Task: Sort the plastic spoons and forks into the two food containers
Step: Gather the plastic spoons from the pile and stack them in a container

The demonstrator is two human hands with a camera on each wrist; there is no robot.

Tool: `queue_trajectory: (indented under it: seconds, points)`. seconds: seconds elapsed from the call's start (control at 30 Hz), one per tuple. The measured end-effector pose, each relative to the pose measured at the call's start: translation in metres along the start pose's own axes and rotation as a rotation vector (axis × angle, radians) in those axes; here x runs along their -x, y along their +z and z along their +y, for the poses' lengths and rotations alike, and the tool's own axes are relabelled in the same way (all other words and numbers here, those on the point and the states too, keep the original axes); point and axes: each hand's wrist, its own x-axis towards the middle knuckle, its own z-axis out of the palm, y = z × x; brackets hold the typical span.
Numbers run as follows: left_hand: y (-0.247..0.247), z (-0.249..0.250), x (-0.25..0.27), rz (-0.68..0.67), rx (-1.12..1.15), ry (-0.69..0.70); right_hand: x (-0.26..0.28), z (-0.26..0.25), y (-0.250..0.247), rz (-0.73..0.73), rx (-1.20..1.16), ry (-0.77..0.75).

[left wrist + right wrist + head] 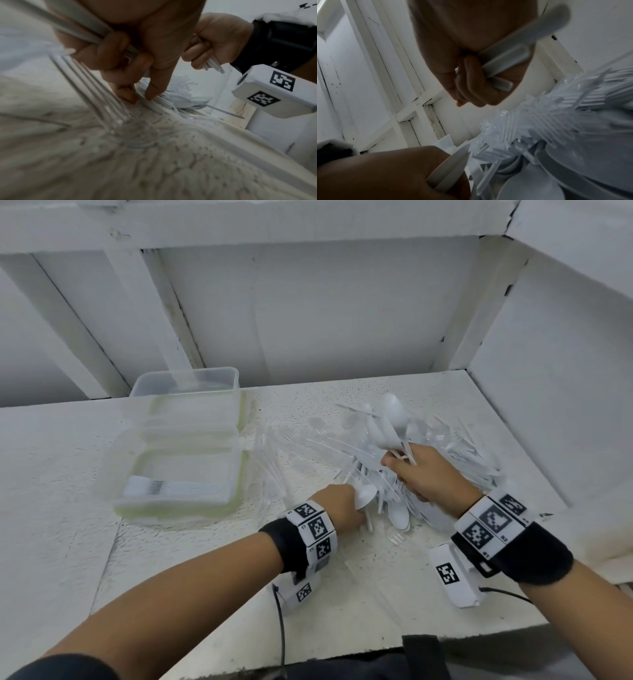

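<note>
The right hand gripped a bunch of white spoons above the mixed cutlery pile on the worktop. The left hand held one spoon, perhaps more. Both food containers stood well left; the near one held forks.

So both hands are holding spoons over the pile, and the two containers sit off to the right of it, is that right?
Not quite. The containers sit to the left of the pile, as the head view shows. The rest holds: the left hand and the right hand each grip spoons over the pile.
</note>
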Motion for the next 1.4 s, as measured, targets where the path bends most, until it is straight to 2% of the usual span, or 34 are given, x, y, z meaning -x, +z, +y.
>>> queue_trajectory:
  seconds: [0.37, 0.7, 0.9, 1.07, 1.2, 1.3, 1.4]
  points:
    - [-0.005, 0.009, -0.002, -0.018, -0.013, -0.078, -0.002, -0.007, 0.012, -0.030, -0.009, -0.061]
    - [-0.070, -0.019, 0.049, -0.106, 0.218, -0.054, -0.010, -0.001, 0.019, -0.056, -0.044, -0.024]
    - [-0.093, -0.051, 0.070, -0.017, 0.167, -0.128, -0.014, -0.007, 0.033, -0.079, -0.042, -0.025]
    - [-0.098, -0.066, 0.079, 0.120, 0.200, -0.165, -0.021, -0.012, 0.043, -0.063, 0.041, -0.046]
    - [-0.105, -0.075, 0.093, 0.240, 0.450, -0.107, -0.025, -0.016, 0.050, -0.009, 0.108, -0.077]
    - [-0.109, -0.083, 0.103, 0.309, 0.625, -0.068, -0.028, -0.023, 0.056, 0.031, 0.001, -0.088]
    - [-0.108, -0.088, 0.106, 0.302, 0.682, -0.006, -0.031, -0.035, 0.063, 0.060, -0.177, -0.077]
